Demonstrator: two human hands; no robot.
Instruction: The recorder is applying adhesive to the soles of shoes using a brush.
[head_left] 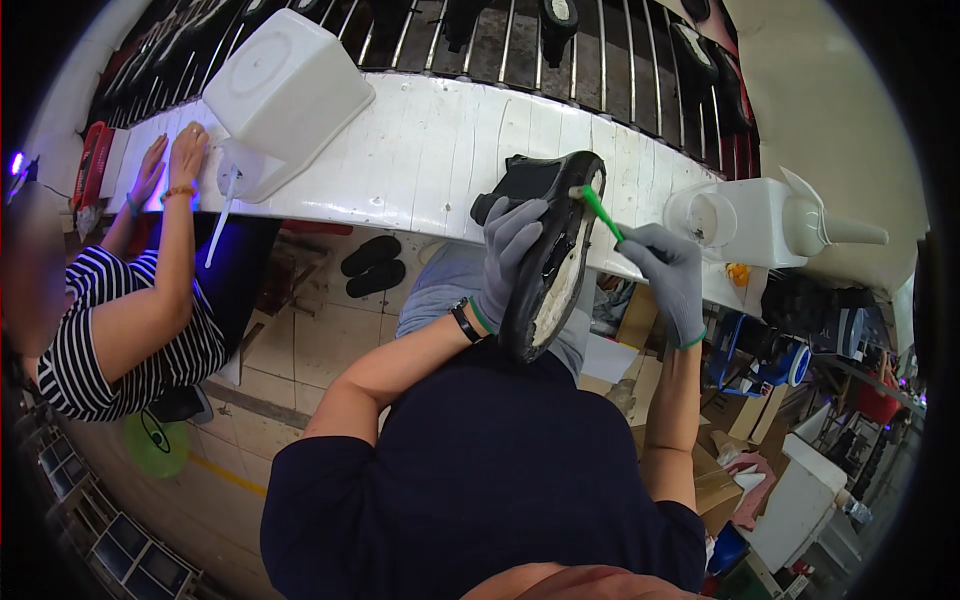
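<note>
A black shoe (547, 262) is tilted at the table's near edge with its underside turned up. Its rim looks dark and glossy, and a rough whitish strip runs down the middle. Wrapped round the shoe's left side, my left hand (508, 250) in a grey glove holds it steady. In my grey-gloved right hand (668, 278) is a thin green-handled brush (602, 213), its tip touching the underside near the shoe's far end. The fingertips of my left hand show; its thumb is hidden behind the shoe.
A white table (430, 150) crosses ahead, with a metal roller rack (630, 65) carrying black shoes beyond it. A white plastic container (290, 85) stands left, another container with a cup (712, 218) right. Another person's hands (188, 155) rest at the table's left end.
</note>
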